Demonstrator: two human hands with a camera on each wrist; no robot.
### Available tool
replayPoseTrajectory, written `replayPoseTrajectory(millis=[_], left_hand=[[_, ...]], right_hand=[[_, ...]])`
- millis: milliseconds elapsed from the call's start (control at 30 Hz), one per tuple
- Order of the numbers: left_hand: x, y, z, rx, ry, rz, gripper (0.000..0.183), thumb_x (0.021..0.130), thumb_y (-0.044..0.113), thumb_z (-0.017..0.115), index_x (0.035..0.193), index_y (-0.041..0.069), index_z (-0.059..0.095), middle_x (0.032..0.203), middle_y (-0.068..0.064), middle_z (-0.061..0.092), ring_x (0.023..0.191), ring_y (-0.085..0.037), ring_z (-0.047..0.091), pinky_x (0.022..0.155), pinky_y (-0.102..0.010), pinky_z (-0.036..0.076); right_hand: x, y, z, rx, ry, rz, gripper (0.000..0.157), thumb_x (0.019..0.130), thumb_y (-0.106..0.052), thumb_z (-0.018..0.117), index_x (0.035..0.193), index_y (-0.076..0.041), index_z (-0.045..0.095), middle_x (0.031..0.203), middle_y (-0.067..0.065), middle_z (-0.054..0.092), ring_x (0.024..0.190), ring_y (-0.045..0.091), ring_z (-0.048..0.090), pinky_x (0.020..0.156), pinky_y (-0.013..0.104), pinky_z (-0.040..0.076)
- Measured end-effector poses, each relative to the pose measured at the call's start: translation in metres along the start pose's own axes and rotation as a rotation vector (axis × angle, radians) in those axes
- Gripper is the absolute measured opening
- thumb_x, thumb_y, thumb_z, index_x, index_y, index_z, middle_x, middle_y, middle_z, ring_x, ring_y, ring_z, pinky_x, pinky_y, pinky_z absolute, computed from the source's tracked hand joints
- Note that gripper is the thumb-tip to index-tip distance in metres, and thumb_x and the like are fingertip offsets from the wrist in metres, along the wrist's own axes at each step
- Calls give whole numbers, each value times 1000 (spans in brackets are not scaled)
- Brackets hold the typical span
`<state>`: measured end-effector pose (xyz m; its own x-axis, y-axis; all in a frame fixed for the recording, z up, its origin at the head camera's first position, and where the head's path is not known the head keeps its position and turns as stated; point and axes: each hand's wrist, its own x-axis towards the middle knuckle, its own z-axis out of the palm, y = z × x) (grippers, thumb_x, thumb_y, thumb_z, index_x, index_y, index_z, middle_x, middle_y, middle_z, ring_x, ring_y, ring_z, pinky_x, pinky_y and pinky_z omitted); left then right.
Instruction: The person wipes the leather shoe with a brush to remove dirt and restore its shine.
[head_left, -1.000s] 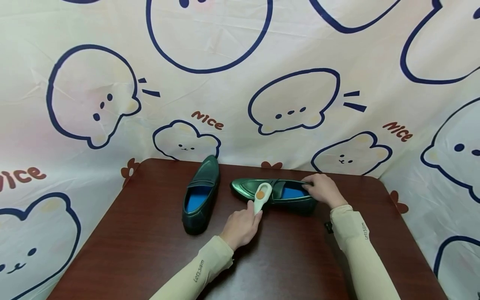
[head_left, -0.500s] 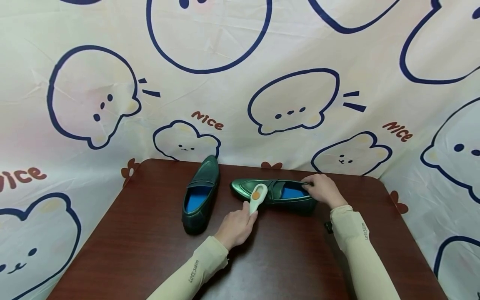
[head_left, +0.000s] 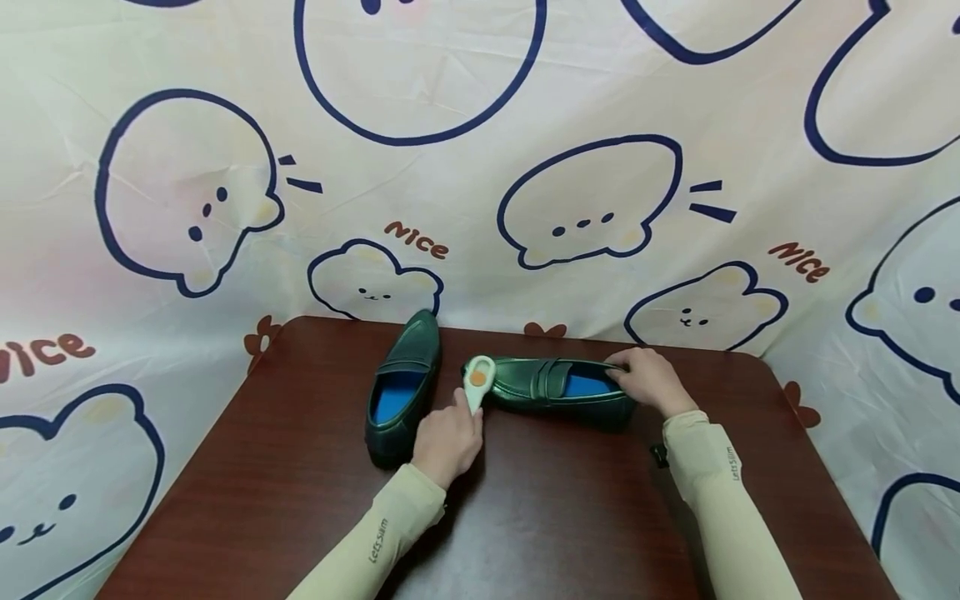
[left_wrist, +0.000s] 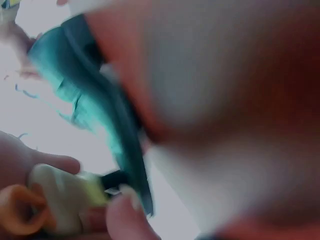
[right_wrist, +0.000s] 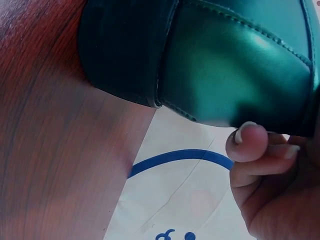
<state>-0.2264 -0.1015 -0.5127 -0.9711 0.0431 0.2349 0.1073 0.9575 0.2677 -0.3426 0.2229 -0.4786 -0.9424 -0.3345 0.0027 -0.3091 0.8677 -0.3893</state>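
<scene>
A dark green loafer (head_left: 525, 383) with a blue insole lies sideways on the table, toe to the left. My left hand (head_left: 448, 433) grips a small brush (head_left: 478, 379) with a pale handle and an orange spot, held at the loafer's toe. In the left wrist view the brush (left_wrist: 65, 197) shows dark bristles right at the toe end. My right hand (head_left: 651, 381) holds the loafer at its heel opening. In the right wrist view curled fingertips (right_wrist: 250, 142) sit at the top edge of the heel (right_wrist: 225, 75). A matching loafer (head_left: 405, 392) stands left, toe towards the wall.
The brown wooden table (head_left: 300, 467) reaches back to a pale cloth (head_left: 465, 192) printed with blue cartoon outlines, which also hangs at both sides. A small black object (head_left: 658, 455) shows beside the right cuff.
My left hand has moved left with the brush, from near the loafer's strap to its toe. The right hand and both loafers stay where they were.
</scene>
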Motion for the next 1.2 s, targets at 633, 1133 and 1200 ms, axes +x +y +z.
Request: replayPoseTrajectory(millis=[633, 1133, 1200], left_hand=[[4, 35, -13, -347, -319, 32, 49, 101, 50, 35, 119, 6, 45, 74, -3, 55, 61, -17, 52, 60, -34, 42], [3, 30, 13, -124, -133, 14, 35, 100, 39, 45, 107, 5, 46, 64, -8, 56, 51, -24, 53, 49, -38, 40], [4, 23, 14, -97, -119, -6, 34, 99, 38, 47, 106, 5, 46, 62, -8, 55, 49, -24, 52, 48, -38, 40]], right_hand=[[-3, 0, 0, -2, 0, -9, 27, 94, -20, 60, 117, -8, 68, 118, 15, 65, 109, 35, 59, 88, 55, 45], [-1, 1, -3, -4, -7, -17, 28, 94, -21, 60, 118, -8, 68, 118, 15, 65, 107, 35, 60, 86, 55, 46], [-1, 1, -2, -4, -10, -17, 28, 94, -21, 60, 117, -8, 68, 118, 15, 65, 106, 34, 60, 86, 54, 46]])
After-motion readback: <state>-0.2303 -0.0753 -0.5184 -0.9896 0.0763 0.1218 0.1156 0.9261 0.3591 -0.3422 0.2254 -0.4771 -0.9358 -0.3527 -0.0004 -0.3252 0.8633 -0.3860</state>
